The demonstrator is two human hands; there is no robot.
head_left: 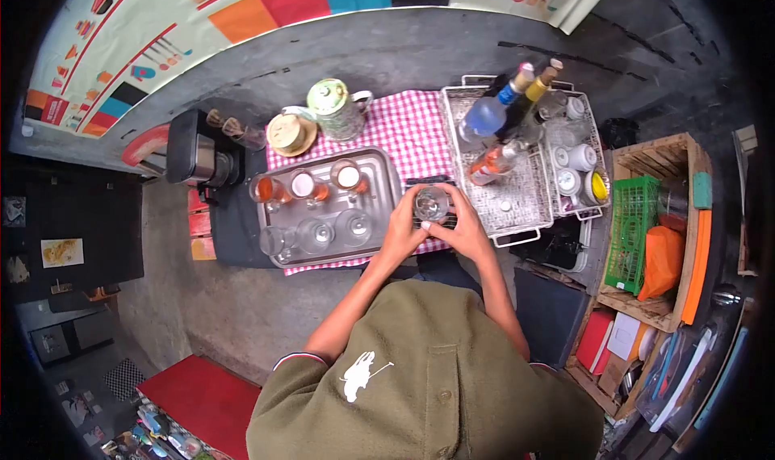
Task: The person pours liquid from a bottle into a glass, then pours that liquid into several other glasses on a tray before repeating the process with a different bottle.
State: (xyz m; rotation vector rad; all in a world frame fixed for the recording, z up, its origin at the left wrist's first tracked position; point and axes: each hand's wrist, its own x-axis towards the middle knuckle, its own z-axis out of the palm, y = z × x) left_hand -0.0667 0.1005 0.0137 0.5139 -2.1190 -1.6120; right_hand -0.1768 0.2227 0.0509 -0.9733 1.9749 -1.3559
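Glass between left hand and right hand, our fingers curled round it; metal tray nearby bears six more glasses.

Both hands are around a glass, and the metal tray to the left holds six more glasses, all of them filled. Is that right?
Not quite: in the head view, only the three far glasses are filled; the three near glasses look empty. The rest is right: left hand and right hand around a glass, six more on the metal tray to the left.
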